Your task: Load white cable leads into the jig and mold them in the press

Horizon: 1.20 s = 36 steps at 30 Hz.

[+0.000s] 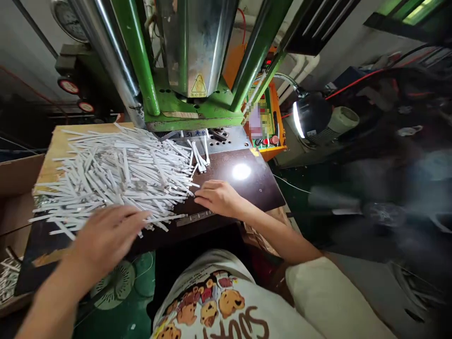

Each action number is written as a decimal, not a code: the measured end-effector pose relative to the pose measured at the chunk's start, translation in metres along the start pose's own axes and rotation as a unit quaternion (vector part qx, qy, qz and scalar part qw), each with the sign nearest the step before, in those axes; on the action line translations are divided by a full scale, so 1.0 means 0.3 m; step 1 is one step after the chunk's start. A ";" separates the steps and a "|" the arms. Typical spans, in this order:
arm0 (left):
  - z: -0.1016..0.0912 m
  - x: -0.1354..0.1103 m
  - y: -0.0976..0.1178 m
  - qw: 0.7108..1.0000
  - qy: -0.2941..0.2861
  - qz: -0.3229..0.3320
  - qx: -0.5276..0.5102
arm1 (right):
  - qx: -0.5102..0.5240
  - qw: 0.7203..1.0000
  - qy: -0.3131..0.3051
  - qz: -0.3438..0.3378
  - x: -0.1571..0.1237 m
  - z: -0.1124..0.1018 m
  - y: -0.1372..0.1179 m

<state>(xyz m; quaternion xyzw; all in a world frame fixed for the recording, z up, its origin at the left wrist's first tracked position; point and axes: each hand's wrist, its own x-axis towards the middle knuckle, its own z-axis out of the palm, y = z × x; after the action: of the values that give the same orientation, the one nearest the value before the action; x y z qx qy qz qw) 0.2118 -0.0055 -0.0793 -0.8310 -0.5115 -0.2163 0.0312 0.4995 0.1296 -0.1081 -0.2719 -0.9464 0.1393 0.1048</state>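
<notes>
A large heap of thin white flat strips point(127, 174) with small end pieces covers the left part of the dark work table. My left hand point(109, 230), slightly blurred, is over the near edge of the heap with fingers stretched out. It touches or nearly touches the strips; nothing shows in its grasp. At the heap's right edge my right hand point(221, 197) is low over the table, fingers bent and tips together. Strip ends lie right against its fingertips; whether one is pinched is hidden. Beyond it, several separate strips point(199, 157) lie near the metal press bed point(229, 140).
A green press point(190, 110) with steel columns and a hand-warning label stands behind the heap. To its right are an orange control box point(270, 149) with buttons and a lit lamp point(300, 120). Cardboard boxes point(17, 176) sit at left; a metal ruler point(196, 217) lies near the table's front.
</notes>
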 end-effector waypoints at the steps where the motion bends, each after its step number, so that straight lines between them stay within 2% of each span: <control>1: 0.020 0.047 0.047 0.998 -0.017 0.040 0.040 | -0.016 0.999 -0.022 0.019 0.032 0.000 -0.017; 3: 0.076 0.145 0.117 0.989 -0.040 0.087 0.112 | -0.040 0.996 -0.055 0.063 0.081 -0.005 -0.046; 6: 0.154 0.254 0.152 0.978 -0.057 0.085 0.181 | -0.050 0.991 -0.083 0.087 0.098 -0.033 -0.044; 11: 0.197 0.311 0.133 0.972 -0.067 0.062 0.216 | -0.058 0.992 -0.099 0.049 -0.015 -0.102 0.081; 13: 0.205 0.321 0.129 0.975 -0.066 0.056 0.202 | -0.049 0.994 -0.074 0.065 -0.081 -0.112 0.130; 15: 0.217 0.332 0.127 0.979 -0.066 0.062 0.183 | -0.014 0.996 -0.020 0.084 -0.144 -0.102 0.154; 17: 0.231 0.343 0.125 0.981 -0.065 0.077 0.164 | 0.044 0.994 0.053 0.084 -0.197 -0.076 0.152; 20: 0.248 0.354 0.122 0.981 -0.065 0.087 0.159 | 0.142 0.980 0.136 0.043 -0.248 -0.025 0.114; 23: 0.249 0.362 0.113 0.983 -0.073 0.074 0.149 | 0.198 0.967 0.158 -0.001 -0.262 0.011 0.071; 27: 0.220 0.382 0.092 0.989 -0.100 0.062 0.086 | 0.179 0.969 0.166 -0.040 -0.250 0.027 0.041; 29: 0.190 0.395 0.086 0.998 -0.058 0.026 0.014 | 0.158 0.971 0.171 -0.056 -0.244 0.030 0.035; 32: 0.130 0.414 0.098 0.989 0.071 -0.076 -0.109 | 0.124 0.973 0.177 -0.079 -0.240 0.033 0.030; 34: 0.089 0.422 0.119 0.948 0.205 -0.147 -0.194 | 0.111 0.974 0.181 -0.084 -0.239 0.036 0.025; 36: 0.063 0.416 0.145 0.885 0.318 -0.209 -0.269 | 0.107 0.974 0.182 -0.078 -0.238 0.039 0.019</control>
<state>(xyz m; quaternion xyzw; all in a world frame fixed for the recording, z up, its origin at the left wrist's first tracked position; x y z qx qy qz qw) 0.3034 0.0835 -0.0401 -0.5678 -0.5583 -0.5997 -0.0792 0.5584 0.0929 -0.1298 -0.2050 -0.9093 0.1791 0.3146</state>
